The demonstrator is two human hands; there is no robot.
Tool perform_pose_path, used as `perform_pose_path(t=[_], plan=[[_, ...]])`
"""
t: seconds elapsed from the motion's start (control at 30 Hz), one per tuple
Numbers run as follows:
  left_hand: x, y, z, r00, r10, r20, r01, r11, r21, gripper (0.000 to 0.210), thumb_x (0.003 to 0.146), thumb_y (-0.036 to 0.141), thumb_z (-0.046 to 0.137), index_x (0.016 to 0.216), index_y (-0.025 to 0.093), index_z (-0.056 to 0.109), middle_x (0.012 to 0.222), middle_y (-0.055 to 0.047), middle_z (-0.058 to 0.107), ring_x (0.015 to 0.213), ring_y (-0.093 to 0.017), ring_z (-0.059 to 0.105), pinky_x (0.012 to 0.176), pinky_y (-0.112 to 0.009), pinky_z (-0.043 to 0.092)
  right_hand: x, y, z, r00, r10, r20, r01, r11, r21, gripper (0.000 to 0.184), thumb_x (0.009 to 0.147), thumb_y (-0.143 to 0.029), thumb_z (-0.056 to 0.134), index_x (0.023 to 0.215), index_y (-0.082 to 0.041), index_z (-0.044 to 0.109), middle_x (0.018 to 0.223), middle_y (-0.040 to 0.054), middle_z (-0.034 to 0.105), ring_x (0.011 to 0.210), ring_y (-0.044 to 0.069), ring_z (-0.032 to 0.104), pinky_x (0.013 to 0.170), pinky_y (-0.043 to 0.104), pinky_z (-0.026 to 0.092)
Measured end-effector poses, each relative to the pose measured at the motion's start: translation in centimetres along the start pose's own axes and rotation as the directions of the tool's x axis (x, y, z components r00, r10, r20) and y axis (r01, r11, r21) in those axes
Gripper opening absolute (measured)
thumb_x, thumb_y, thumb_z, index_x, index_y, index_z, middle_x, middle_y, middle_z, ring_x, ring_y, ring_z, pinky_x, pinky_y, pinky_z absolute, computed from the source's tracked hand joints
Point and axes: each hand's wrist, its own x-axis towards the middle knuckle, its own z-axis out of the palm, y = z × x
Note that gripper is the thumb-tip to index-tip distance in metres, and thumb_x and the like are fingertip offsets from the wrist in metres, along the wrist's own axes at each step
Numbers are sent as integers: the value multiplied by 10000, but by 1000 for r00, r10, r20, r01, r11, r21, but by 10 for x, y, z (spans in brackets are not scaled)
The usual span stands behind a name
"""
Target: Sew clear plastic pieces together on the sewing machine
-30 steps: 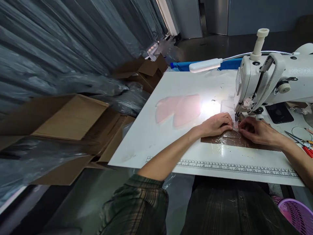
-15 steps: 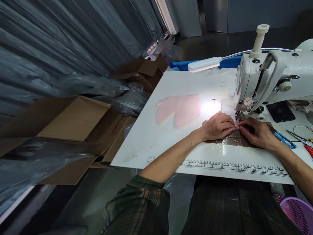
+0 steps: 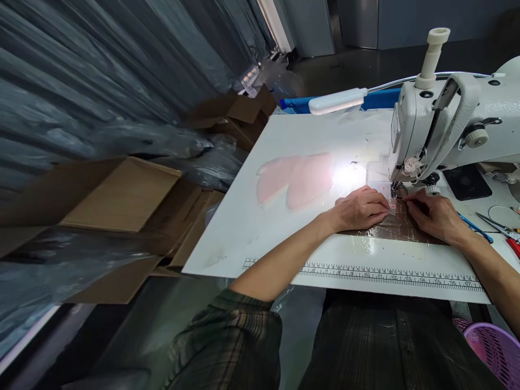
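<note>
The white sewing machine (image 3: 450,124) stands at the right of the white table, its presser foot (image 3: 394,189) just beyond my hands. My left hand (image 3: 361,208) rests on the table with fingers together, the tips on a small pale piece of fabric (image 3: 392,205) by the foot. To the right of the needle, my right hand (image 3: 434,216) is closed in a pinch; what sits in its fingertips is too small to make out. A brown shiny sheet (image 3: 400,227) lies under and between both hands. Two pink fabric pieces (image 3: 311,181) lie farther left.
Blue thread snips (image 3: 475,226) and red-handled scissors (image 3: 514,246) lie right of my right hand. A dark phone (image 3: 467,181) lies behind them. A lamp (image 3: 337,101) lights the table. Cardboard boxes (image 3: 122,195) stand left; a purple basket (image 3: 495,352) is below right.
My right hand has moved away from my left, rightward and slightly back, leaving the small fabric piece. More of the brown sheet shows between the hands. My left hand stays nearly in place.
</note>
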Motion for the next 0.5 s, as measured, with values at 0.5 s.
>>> perform_pose_path(t=[0.5], plan=[[4, 3, -12, 992, 27, 120, -35, 997, 64, 310, 1024, 218, 435, 884, 220, 712, 991, -41, 754, 804, -145, 616, 784, -348, 482, -7, 10, 9, 983, -163, 83, 179, 948, -264, 427, 1004, -395, 433, 1319, -279, 697, 1084, 132, 630, 814, 209, 616, 598, 302, 469]])
